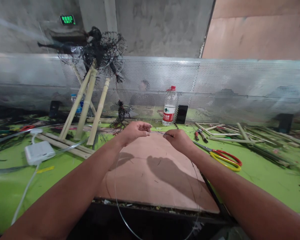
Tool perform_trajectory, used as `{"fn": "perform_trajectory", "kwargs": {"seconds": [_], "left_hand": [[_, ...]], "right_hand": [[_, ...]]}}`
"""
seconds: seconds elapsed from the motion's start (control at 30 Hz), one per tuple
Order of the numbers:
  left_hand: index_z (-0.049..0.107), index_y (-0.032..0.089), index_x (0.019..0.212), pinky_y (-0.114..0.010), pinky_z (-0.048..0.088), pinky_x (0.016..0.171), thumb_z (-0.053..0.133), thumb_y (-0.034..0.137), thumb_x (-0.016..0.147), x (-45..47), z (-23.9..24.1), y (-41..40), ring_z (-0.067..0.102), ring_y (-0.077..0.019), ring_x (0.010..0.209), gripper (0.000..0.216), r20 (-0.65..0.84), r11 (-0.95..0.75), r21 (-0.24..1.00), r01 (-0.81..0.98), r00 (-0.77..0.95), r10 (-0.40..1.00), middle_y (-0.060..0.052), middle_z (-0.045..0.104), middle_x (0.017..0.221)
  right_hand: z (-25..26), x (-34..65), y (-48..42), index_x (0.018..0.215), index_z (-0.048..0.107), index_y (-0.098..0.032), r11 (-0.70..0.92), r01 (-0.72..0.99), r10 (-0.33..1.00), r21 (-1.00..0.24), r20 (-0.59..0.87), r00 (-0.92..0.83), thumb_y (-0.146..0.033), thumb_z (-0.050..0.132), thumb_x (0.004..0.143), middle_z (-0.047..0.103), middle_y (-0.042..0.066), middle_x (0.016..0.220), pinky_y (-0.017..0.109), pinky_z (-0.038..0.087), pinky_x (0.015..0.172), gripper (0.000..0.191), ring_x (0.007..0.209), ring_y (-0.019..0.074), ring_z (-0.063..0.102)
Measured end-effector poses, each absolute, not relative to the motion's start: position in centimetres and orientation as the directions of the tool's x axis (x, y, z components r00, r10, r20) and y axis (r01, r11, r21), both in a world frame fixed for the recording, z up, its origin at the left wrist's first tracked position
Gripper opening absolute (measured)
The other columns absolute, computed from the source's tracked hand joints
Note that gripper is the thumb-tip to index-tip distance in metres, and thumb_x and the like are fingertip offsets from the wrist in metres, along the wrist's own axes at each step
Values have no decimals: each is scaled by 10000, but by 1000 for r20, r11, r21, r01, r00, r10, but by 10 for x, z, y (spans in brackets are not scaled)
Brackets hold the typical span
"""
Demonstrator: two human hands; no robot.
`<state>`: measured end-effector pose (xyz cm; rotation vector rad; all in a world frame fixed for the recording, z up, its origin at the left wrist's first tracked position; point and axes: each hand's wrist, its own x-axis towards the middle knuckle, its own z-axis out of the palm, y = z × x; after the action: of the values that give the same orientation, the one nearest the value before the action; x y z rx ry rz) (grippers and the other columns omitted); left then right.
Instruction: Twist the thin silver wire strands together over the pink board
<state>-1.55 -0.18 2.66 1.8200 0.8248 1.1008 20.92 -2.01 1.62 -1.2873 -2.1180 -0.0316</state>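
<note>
A large thin wire loop (115, 186) hangs below my hands, its lower part dropping past the front edge of the brown board (155, 193). My right hand (176, 137) is closed in a pinch on the loop's upper part, where a thin dark strand also shows at the fingertips. Just left of it, my left hand (137, 131) is curved with thumb and fingertips apart, beside the thin line running between both hands. Whether it touches that line I cannot tell. Scissors (226, 160) with red and yellow handles lie right of the board, near pliers (202, 136).
Bamboo poles (86, 103) carrying black tangled strands stand at the left. A white adapter (40, 152) with a cable lies nearby. A water bottle (168, 106) and a dark phone-like slab (182, 114) stand behind the board. Bamboo strips (225, 134) litter the green table's right (260, 186).
</note>
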Motion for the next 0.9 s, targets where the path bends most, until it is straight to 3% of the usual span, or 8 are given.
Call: {"fn": "perform_trajectory", "kwargs": {"seconds": [0.23, 0.5, 0.73, 0.8, 0.9], "left_hand": [[573, 124, 979, -347, 457, 832, 673, 198, 636, -15, 26, -1, 590, -132, 805, 365, 389, -471, 874, 120, 406, 827, -55, 613, 880], [622, 127, 858, -289, 480, 737, 671, 203, 623, -11, 24, 2, 586, -129, 746, 252, 473, -569, 778, 268, 347, 810, -40, 623, 774], [658, 143, 708, -236, 459, 654, 598, 213, 677, -10, 26, -4, 579, -129, 714, 97, 575, -684, 600, 415, 371, 729, -46, 624, 770], [657, 145, 728, -238, 458, 661, 590, 181, 670, -12, 26, -4, 585, -132, 723, 96, 551, -680, 607, 411, 400, 733, -46, 626, 775], [635, 138, 881, -264, 464, 707, 582, 138, 661, -15, 27, -4, 609, -149, 768, 226, 424, -607, 733, 308, 491, 761, -48, 624, 797]], "right_hand": [[17, 210, -20, 568, 541, -168, 521, 794, 786, -314, 538, -304, -361, 454, 788, 465, -12, 527, 230, 221, 478, 306, 508, 100, 374], [17, 210, -19, 575, 557, -168, 509, 804, 793, -308, 532, -298, -363, 460, 785, 468, -13, 523, 231, 217, 472, 303, 497, 97, 371], [16, 210, -20, 629, 612, -167, 497, 808, 803, -316, 521, -290, -352, 476, 780, 529, 5, 561, 233, 233, 475, 275, 515, 105, 397], [15, 210, -19, 663, 635, -172, 502, 803, 801, -320, 521, -294, -349, 485, 776, 556, 12, 586, 230, 246, 483, 257, 529, 110, 419], [13, 210, -19, 698, 658, -180, 528, 784, 791, -327, 527, -312, -349, 494, 772, 588, 19, 631, 226, 271, 506, 246, 556, 114, 447]]}}
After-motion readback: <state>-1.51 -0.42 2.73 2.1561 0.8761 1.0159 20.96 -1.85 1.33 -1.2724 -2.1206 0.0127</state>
